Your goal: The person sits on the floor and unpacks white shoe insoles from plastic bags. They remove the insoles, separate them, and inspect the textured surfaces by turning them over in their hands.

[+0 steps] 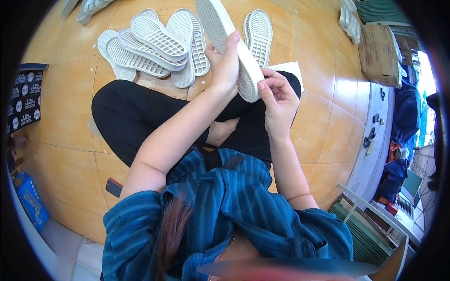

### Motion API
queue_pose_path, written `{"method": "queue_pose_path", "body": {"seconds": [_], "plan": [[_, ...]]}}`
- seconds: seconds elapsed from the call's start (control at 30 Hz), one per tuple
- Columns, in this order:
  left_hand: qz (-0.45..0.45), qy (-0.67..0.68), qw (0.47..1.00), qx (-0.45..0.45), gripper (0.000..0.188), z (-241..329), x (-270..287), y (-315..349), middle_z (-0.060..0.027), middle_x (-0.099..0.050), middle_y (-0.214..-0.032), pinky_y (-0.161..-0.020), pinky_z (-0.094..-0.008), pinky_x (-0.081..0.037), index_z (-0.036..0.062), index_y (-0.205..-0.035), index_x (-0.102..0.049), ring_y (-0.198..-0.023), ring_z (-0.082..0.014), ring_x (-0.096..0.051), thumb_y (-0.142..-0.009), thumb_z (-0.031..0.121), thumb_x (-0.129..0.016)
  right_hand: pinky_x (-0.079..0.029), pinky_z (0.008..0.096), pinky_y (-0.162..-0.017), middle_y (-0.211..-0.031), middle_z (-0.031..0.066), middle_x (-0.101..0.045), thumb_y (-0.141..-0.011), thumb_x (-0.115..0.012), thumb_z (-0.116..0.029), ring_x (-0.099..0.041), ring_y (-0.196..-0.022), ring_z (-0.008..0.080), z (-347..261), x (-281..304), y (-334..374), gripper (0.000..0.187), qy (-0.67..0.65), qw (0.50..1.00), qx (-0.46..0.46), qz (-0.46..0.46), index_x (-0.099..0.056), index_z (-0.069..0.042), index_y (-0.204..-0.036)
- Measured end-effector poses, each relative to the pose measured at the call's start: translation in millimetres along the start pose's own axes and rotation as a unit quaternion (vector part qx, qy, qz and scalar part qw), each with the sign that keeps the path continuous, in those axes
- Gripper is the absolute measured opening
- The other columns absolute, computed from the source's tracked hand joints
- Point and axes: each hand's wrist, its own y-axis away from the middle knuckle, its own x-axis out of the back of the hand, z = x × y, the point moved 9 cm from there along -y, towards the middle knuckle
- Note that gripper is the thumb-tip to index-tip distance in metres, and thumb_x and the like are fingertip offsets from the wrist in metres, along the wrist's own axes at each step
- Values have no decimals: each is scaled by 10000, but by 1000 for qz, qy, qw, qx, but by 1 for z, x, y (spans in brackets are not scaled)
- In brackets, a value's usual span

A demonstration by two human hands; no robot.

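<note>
A white shoe sole (248, 60) is held up on edge, tilted, above my crossed legs. My left hand (225, 68) is closed round its middle, the thumb pressing on the side wall. At the lower, rounded end, my right hand (281, 96) pinches the rim between thumb and forefinger; its other fingers curl in. Whether a small scrap is between those fingertips is too small to tell. Beyond my left hand lies a loose pile of white soles (159, 37), several with grid-patterned sides up. A further pair of soles (258, 37) rests behind the held one.
All this is on a tan tiled floor (323, 93). A white sheet (293, 72) lies by my right knee. Left of me are a phone (113, 187) and a blue box (30, 199). A cardboard box (377, 54) and more white soles (349, 23) stand far right.
</note>
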Motion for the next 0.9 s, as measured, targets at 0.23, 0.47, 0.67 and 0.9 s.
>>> {"method": "queue_pose_path", "body": {"seconds": [0.23, 0.47, 0.67, 0.9], "plan": [[-21, -27, 998, -44, 902, 8, -4, -1, -246, -415, -1214, -910, -342, -477, -59, -1337, -144, -1126, -250, -493, -830, 410, -725, -446, 306, -972, -1165, 107, -577, -864, -621, 27, -568, -1082, 161, 26, -7, -2, 348, -203, 962, -180, -20, -518, 20, -1197], [-21, -7, 1000, -5, 895, 4, -6, 5, -251, -432, -1203, -881, -340, -496, -54, -1346, -151, -1088, -255, -523, -827, 394, -728, -445, 292, -967, -1133, 79, -595, -871, -676, -39, -570, -1071, 142, 33, -10, 4, 365, -175, 966, -180, -66, -525, 10, -1200], [-57, -51, 997, -24, 897, 2, -14, 9, -242, -443, -1190, -875, -345, -503, -51, -1347, -155, -1078, -250, -533, -833, 423, -717, -451, 301, -968, -1149, 75, -595, -910, -642, -121, -573, -1051, 145, 32, -5, 9, 345, -160, 976, -131, -66, -515, -6, -1209], [-69, -86, 993, 35, 919, -14, -18, 18, -236, -445, -1201, -857, -329, -509, -52, -1357, -153, -1110, -249, -533, -861, 555, -632, -407, 408, -1053, -1455, 131, -379, -970, -414, -552, -423, -1317, 246, 33, 5, 5, 694, -125, 971, -188, -76, -336, -66, -1459]]}}
